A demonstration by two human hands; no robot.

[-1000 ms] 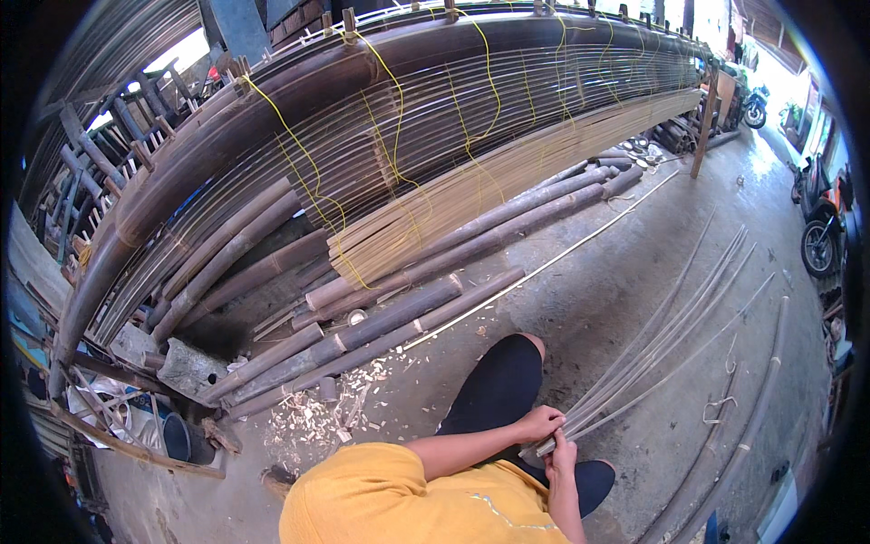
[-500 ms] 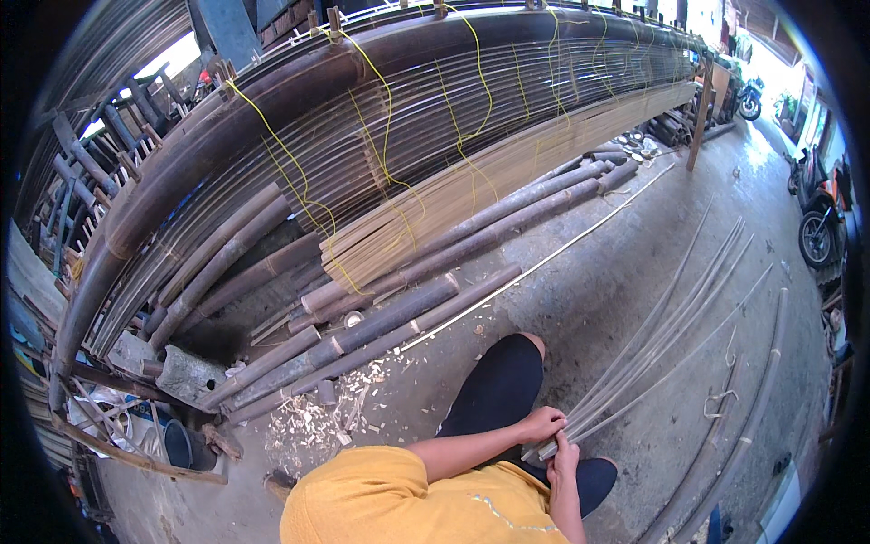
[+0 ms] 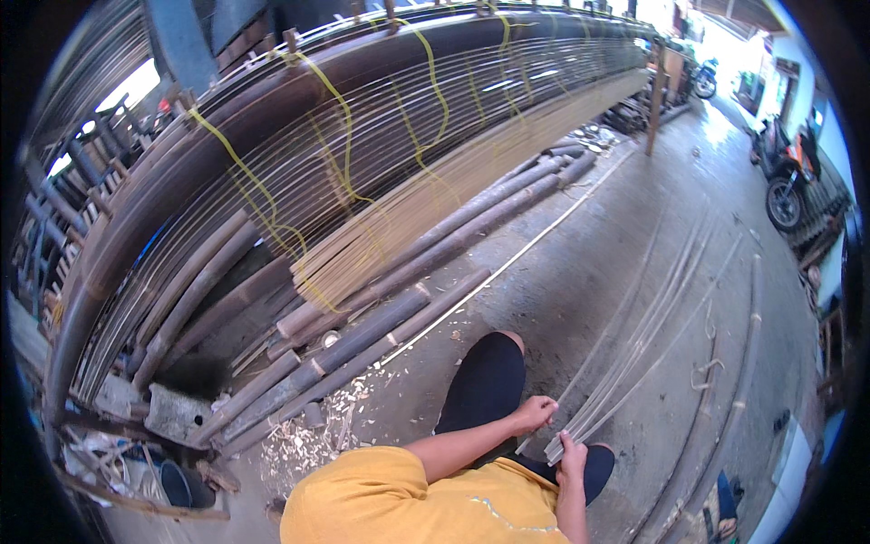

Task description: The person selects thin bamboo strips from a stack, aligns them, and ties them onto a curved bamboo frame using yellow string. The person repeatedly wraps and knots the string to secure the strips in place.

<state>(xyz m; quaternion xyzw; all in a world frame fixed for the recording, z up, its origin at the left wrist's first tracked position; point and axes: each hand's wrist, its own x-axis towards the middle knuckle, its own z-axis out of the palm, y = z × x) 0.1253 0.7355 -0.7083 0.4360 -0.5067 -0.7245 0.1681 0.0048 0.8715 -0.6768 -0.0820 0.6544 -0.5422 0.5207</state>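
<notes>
While the person's left hand pinches one long, thin, pale bamboo strip between its fingertips, the right hand grips a loose bundle of similar slender bamboo strips near their lower ends, thumb and fingers pressed together around them. The hands are close to each other but apart, over the person's lap, just in front of the yellow short-sleeved shirt and beside the dark-clothed bent knee. From the hands, the single strip and the bundle fan out toward the upper right over the grey concrete floor. Farther right lie two long, jointed bamboo poles. To the left, pale wood shavings are scattered near thick brown bamboo poles, beyond which hangs a wide screen of thin slats crossed by yellow cords.
</notes>
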